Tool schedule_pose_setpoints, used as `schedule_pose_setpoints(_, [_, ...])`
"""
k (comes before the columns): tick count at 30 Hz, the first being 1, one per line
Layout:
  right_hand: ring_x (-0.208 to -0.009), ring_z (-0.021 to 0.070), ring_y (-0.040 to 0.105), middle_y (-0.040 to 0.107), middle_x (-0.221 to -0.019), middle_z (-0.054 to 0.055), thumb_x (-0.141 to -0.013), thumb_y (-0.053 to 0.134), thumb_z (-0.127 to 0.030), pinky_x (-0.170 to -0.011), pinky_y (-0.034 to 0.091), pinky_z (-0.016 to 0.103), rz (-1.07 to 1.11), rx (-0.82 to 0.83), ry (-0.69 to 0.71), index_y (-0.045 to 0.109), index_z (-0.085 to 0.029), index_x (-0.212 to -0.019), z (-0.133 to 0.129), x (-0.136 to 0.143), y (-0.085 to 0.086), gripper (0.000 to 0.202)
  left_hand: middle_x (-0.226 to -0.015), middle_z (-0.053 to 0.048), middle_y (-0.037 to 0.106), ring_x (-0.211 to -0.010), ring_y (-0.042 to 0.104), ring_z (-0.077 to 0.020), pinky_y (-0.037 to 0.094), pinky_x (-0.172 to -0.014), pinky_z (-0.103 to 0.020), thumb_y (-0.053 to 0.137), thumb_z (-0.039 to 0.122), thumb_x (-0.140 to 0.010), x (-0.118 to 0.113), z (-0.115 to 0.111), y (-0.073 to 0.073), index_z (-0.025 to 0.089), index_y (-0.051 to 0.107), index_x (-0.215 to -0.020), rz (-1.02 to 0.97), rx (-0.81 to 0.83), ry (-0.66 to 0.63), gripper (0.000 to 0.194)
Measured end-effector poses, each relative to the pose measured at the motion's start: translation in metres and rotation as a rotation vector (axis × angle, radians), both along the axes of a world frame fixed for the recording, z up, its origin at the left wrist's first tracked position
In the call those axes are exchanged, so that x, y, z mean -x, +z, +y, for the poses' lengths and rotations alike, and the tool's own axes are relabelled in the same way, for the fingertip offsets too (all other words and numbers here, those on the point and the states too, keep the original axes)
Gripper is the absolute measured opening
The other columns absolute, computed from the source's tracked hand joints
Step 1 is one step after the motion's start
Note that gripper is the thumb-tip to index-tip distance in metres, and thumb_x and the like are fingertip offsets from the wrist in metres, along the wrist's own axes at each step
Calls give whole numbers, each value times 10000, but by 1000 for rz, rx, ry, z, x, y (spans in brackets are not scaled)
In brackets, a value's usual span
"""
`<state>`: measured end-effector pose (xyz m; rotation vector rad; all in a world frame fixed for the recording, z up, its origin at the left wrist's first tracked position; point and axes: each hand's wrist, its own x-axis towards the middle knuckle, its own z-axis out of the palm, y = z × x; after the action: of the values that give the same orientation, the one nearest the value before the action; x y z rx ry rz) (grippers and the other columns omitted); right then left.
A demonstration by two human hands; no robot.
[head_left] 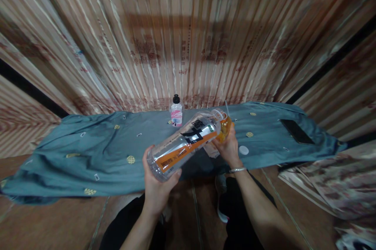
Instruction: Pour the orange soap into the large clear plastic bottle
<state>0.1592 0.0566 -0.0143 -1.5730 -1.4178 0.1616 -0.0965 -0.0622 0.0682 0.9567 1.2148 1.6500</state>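
My left hand [160, 187] is wrapped round the base of a large clear plastic bottle [182, 146] with an orange and silver label. The bottle lies tilted, its mouth toward the right and slightly higher than its base. At that mouth, my right hand [229, 148] grips a small orange-yellow cup [225, 129], with a thin pale straw-like piece sticking up from it. Whether the bottle's mouth touches the cup, I cannot tell. Below the bottle's neck, a pale crumpled packet [212, 151] is partly hidden. A round white cap [243, 150] lies right of my right hand.
A small clear bottle [176, 115] with a black cap and pink label stands toward the back of the teal cloth-covered table [111, 148]. A dark phone [296, 131] lies at the right. Patterned curtains [188, 46] hang behind, with dark poles on both sides.
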Motion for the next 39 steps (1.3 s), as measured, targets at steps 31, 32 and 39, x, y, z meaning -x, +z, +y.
schedule_pose_setpoints(31, [-1398,391,585,563,-1519,263,-806,720,-661,-1138,514,551,-1,-31,18,378,-104,-1560,-2,-2,2,998,-1236,-86,697,-1058,746,-267,626,-931,-406,975,374,-630,0,-1,0,261,441,-1441,17,0,-1,978])
schedule_pose_setpoints(32, [-1401,391,583,560,-1523,263,-805,719,-661,-1143,510,556,-6,-25,17,371,-102,-1563,-1,-3,2,1004,-1235,-84,695,-1055,744,-262,624,-935,-405,976,375,-631,0,-1,-1,262,443,-1438,17,-1,1,974])
schedule_pose_setpoints(39, [-1315,389,642,608,-1466,256,-799,728,-668,-1082,552,567,-19,-5,16,348,-105,-1574,0,-5,1,1031,-1244,-88,691,-1055,743,-258,635,-920,-402,975,357,-627,0,-1,0,263,441,-1443,7,4,1,979])
